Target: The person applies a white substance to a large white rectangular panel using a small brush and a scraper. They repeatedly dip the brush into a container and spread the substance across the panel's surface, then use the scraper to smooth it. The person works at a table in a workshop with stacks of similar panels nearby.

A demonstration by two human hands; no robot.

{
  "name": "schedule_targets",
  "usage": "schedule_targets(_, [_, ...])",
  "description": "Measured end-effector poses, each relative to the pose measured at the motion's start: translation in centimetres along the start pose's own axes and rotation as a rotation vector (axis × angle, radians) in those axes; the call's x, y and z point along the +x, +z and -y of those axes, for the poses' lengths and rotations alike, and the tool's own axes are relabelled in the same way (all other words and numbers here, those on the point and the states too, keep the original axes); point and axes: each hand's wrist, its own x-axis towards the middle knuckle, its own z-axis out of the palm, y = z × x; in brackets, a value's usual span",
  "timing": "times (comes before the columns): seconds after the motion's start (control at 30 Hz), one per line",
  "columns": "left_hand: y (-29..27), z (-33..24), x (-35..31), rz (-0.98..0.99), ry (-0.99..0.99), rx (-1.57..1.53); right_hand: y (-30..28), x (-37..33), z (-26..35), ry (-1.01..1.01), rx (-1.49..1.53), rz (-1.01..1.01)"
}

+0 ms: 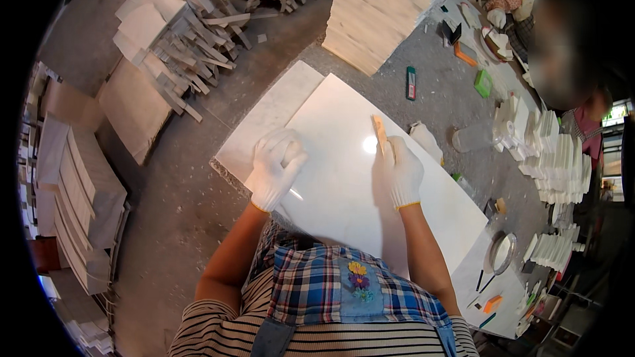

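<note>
A glossy white stone slab lies before me on top of another pale slab, with a bright light spot reflected in its surface. My right hand, in a white knit glove, grips a flat, narrow orange-tan piece, perhaps a wooden stick, over the upper slab's right part. Its exact kind is unclear. On the left side of the slabs rests my left hand, gloved the same way, its fingers curled in. Whatever those fingers may hold is hidden.
A tall stack of pale slabs stands ahead. Left are piled stone strips and leaning slabs. On the grey bench right are a green box, a crumpled white glove, a clear container and a magnifier. Another person sits far right.
</note>
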Motion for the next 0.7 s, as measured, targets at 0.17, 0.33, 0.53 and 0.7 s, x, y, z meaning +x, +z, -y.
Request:
schedule_targets(0.17, [0.1,0.7,-0.2,0.028,-0.010,0.019,0.2,0.3,0.4,-0.085,-0.105,-0.051])
schedule_targets(0.33, [-0.2,1.2,0.3,0.112,0.016,0.052,1.0,-0.1,0.0,-0.107,-0.181,-0.124])
schedule_targets(0.53, [-0.6,0.7,0.9,0.157,0.026,-0.004,-0.6,-0.5,1.7,-0.042,-0.286,0.107])
schedule_targets(0.7, [-0.4,1.1,0.4,0.144,-0.002,0.039,-0.3,-0.2,1.4,-0.054,-0.304,0.101])
